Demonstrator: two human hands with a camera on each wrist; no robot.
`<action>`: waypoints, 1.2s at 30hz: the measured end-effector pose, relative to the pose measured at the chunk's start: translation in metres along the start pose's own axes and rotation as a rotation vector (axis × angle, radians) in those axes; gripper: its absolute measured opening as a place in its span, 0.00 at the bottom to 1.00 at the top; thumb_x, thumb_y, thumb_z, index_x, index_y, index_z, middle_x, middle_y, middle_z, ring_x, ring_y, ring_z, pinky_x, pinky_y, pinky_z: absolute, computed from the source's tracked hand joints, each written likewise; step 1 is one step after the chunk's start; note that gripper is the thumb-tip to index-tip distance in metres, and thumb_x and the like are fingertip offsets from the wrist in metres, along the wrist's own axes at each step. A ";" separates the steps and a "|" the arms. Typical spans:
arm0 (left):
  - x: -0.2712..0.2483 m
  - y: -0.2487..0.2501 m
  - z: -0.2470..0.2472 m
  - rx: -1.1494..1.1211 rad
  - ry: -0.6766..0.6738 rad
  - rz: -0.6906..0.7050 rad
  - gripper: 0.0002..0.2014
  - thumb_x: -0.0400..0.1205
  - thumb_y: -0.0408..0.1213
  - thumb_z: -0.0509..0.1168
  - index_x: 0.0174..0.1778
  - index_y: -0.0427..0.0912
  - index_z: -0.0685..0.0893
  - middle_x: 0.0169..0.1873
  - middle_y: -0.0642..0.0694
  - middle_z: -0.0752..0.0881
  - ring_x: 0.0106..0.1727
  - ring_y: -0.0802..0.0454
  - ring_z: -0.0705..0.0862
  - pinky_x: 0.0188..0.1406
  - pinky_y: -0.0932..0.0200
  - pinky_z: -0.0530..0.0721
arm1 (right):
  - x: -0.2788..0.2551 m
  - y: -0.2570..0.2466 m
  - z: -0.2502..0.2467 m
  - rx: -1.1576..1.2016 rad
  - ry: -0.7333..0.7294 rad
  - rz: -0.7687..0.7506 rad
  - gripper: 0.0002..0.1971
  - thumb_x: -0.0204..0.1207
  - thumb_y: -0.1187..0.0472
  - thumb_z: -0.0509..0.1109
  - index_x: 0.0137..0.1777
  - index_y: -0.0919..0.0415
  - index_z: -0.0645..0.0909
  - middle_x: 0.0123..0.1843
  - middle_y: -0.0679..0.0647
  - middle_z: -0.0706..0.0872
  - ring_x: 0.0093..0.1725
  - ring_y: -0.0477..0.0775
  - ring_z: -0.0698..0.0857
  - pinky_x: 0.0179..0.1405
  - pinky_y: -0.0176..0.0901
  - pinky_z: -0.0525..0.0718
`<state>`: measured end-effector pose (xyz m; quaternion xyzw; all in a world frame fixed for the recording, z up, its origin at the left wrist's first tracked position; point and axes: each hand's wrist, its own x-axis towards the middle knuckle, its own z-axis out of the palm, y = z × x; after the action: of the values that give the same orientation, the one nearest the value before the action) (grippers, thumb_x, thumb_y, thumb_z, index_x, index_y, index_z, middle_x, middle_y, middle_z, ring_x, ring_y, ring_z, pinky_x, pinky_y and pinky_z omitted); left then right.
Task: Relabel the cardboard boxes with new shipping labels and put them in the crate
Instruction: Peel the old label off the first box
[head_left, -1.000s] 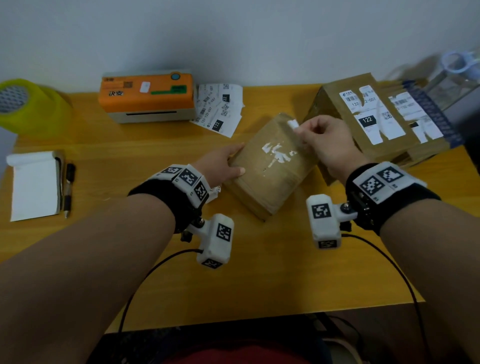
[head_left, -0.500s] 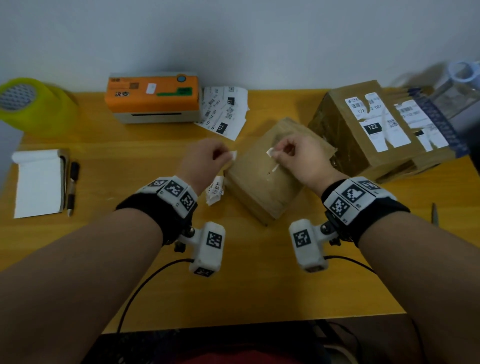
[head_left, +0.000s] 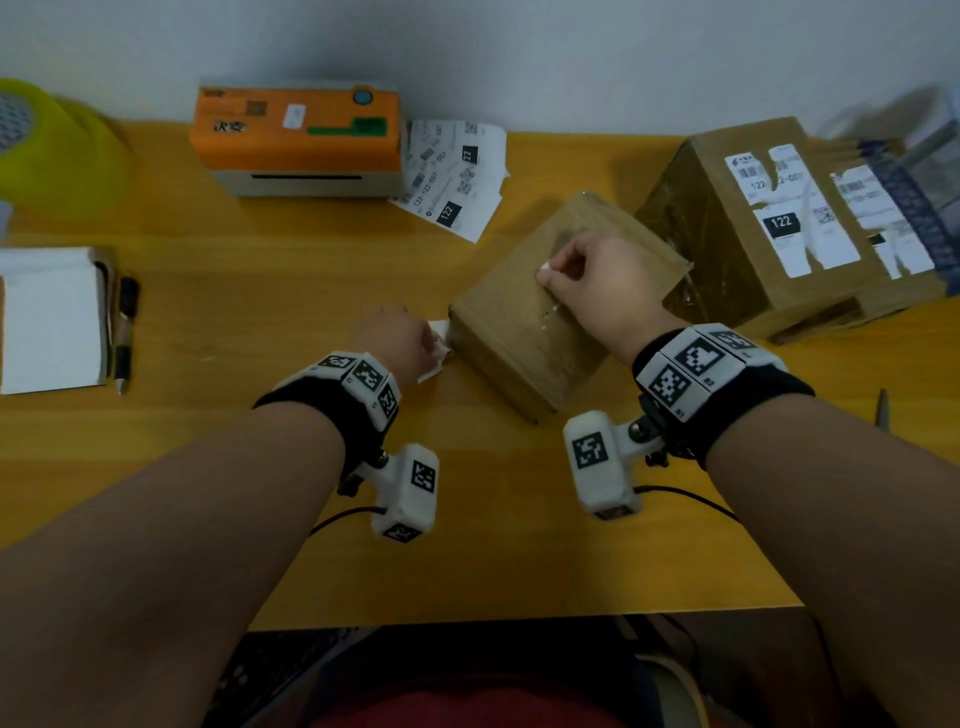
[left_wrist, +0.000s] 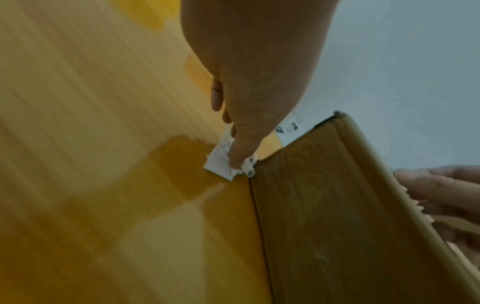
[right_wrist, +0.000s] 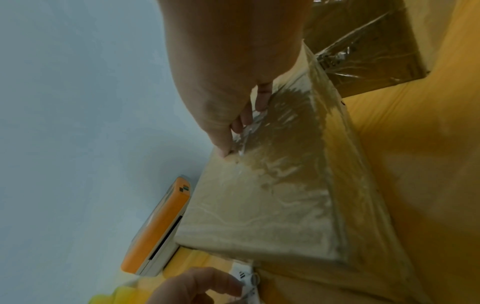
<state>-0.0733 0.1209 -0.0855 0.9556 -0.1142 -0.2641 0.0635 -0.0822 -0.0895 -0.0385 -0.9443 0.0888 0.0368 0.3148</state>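
Lying between both hands (head_left: 395, 343): cardboard box (head_left: 524, 332).

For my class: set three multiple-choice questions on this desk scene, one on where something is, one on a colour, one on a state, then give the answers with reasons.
1. Where does the printer stand?
A. at the desk's back edge, by the wall
B. on the small box
C. at the desk's front edge

2. What colour is the printer's top?
A. blue
B. orange
C. black

3. What is the right hand doing?
A. lying flat on the desk
B. holding the pen
C. pinching a white scrap on top of the small box

Answers:
1 A: the head view shows it against the wall, left of the loose labels.
2 B: its top is orange over a pale base.
3 C: its fingertips grip a bit of white paper on the box top, while the left hand holds crumpled paper on the desk beside the box; the pen lies untouched.
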 end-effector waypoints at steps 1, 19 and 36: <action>0.000 -0.001 -0.001 0.025 -0.014 0.001 0.13 0.81 0.45 0.64 0.59 0.47 0.86 0.62 0.39 0.76 0.60 0.40 0.77 0.60 0.49 0.78 | 0.001 0.000 0.001 -0.004 -0.001 0.004 0.06 0.76 0.55 0.71 0.45 0.57 0.82 0.42 0.52 0.86 0.44 0.53 0.84 0.48 0.54 0.85; -0.018 0.052 -0.059 -0.018 0.139 0.345 0.26 0.83 0.51 0.59 0.78 0.54 0.66 0.77 0.47 0.64 0.75 0.45 0.65 0.73 0.48 0.64 | 0.001 0.005 0.000 -0.219 -0.117 -0.117 0.12 0.83 0.58 0.59 0.55 0.67 0.76 0.55 0.65 0.81 0.53 0.64 0.80 0.53 0.53 0.76; -0.005 0.069 -0.055 0.115 0.058 0.323 0.34 0.77 0.59 0.63 0.79 0.58 0.62 0.72 0.45 0.72 0.71 0.42 0.70 0.70 0.45 0.71 | -0.004 0.023 -0.012 -0.001 -0.031 -0.060 0.06 0.82 0.59 0.63 0.46 0.61 0.76 0.50 0.62 0.80 0.51 0.58 0.77 0.52 0.49 0.73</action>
<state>-0.0610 0.0592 -0.0235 0.9340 -0.2796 -0.2160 0.0535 -0.0906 -0.1140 -0.0414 -0.9460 0.0557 0.0418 0.3166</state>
